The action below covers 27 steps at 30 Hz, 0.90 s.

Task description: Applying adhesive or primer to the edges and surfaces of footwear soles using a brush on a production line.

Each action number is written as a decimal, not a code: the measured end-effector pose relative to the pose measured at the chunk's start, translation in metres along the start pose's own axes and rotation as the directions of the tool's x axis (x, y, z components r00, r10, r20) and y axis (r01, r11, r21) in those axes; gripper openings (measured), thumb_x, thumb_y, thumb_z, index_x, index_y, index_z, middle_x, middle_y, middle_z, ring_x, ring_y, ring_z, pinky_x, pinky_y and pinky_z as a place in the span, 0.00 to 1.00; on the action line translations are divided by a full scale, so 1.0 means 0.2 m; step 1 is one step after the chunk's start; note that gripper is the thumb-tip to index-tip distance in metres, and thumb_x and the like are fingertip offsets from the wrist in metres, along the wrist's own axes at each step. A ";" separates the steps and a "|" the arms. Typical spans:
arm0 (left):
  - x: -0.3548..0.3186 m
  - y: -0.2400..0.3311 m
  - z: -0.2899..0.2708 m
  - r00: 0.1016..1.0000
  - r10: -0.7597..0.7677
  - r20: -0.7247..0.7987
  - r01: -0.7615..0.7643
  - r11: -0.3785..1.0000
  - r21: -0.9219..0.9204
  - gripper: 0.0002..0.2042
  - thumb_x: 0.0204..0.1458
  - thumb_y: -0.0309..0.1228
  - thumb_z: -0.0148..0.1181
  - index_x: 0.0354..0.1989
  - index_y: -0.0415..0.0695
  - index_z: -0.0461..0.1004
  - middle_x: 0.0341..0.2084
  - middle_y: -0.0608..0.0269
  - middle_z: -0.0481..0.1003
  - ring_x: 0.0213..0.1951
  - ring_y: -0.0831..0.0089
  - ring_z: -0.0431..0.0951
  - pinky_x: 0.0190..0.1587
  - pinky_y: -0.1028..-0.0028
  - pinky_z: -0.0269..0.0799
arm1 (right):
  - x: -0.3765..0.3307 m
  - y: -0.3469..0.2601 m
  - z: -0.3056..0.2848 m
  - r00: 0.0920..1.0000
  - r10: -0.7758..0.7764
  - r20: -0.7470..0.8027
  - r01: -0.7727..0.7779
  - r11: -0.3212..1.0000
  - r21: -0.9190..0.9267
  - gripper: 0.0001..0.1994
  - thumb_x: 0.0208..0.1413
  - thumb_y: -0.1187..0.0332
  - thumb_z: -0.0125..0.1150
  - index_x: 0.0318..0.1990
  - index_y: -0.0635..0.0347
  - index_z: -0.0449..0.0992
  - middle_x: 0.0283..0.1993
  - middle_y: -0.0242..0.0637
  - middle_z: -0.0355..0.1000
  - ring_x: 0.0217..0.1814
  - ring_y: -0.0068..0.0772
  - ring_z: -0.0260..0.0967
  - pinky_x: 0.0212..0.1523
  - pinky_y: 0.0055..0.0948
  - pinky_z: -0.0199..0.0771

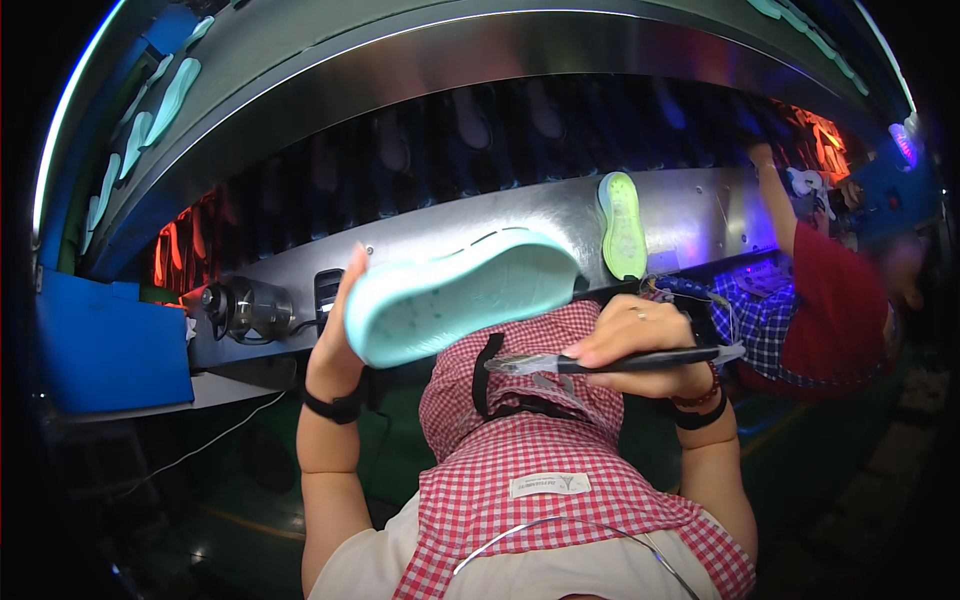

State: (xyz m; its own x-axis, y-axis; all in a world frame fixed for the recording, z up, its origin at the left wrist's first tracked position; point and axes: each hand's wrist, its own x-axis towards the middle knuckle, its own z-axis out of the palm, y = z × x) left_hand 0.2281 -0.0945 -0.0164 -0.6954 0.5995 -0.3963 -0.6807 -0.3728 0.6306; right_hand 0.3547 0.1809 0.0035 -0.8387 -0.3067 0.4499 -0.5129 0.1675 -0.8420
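Observation:
A pale turquoise shoe sole is held up in front of me, tilted, with its hollow side partly toward me. My left hand grips its left end, mostly hidden behind it. Below the sole's right end, my right hand is closed around a slim black-handled tool. The tool's greyish, pale tip points left and stays apart from the sole; its exact kind is unclear. Beyond my right hand, a yellow-green sole lies on the metal bench.
Along the metal bench runs a dark machine opening with soles inside. Several turquoise soles lie on the upper belt at left. A glass jar-like container stands on the bench's left. A co-worker in a red top reaches forward at right.

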 end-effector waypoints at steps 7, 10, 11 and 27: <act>0.23 -0.39 -0.01 0.951 0.019 0.310 0.069 0.960 -0.271 0.46 0.45 0.70 0.18 0.56 0.39 0.57 0.47 0.45 0.66 0.49 0.53 0.67 0.52 0.56 0.63 | 0.06 0.25 0.17 0.895 0.391 -0.216 -0.342 0.910 0.233 0.10 0.41 0.75 0.64 0.35 0.64 0.77 0.29 0.37 0.73 0.30 0.24 0.69 0.31 0.19 0.68; 0.25 -0.45 0.02 0.983 0.072 0.167 -0.014 0.945 -0.326 0.42 0.47 0.68 0.21 0.53 0.42 0.61 0.43 0.50 0.70 0.45 0.55 0.70 0.50 0.56 0.65 | 0.05 0.27 0.20 0.828 0.508 -0.237 -0.399 0.831 0.387 0.10 0.42 0.75 0.64 0.34 0.64 0.77 0.29 0.38 0.73 0.29 0.24 0.69 0.30 0.19 0.67; 0.27 -0.47 0.05 0.995 0.065 0.072 -0.040 0.952 -0.303 0.41 0.47 0.68 0.21 0.50 0.42 0.64 0.41 0.51 0.70 0.43 0.58 0.72 0.49 0.59 0.66 | 0.05 0.26 0.21 0.880 0.398 -0.259 -0.363 0.916 0.173 0.09 0.42 0.77 0.63 0.35 0.64 0.77 0.30 0.38 0.73 0.29 0.23 0.69 0.30 0.20 0.68; 0.24 -0.31 0.11 0.838 0.537 0.097 -0.480 0.810 -0.336 0.39 0.48 0.66 0.26 0.57 0.46 0.56 0.37 0.55 0.69 0.40 0.61 0.70 0.52 0.54 0.62 | 0.11 0.10 0.21 1.000 0.013 -0.003 -0.013 0.997 0.070 0.11 0.38 0.75 0.66 0.33 0.60 0.78 0.28 0.35 0.74 0.31 0.31 0.71 0.33 0.25 0.70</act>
State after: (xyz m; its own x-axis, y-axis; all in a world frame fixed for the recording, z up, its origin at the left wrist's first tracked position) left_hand 0.2422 -0.0273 -0.0607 -0.9259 0.3711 0.0710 -0.2952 -0.8278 0.4771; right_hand 0.3338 0.1377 -0.0169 -0.8460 -0.3012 0.4399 -0.4882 0.1059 -0.8663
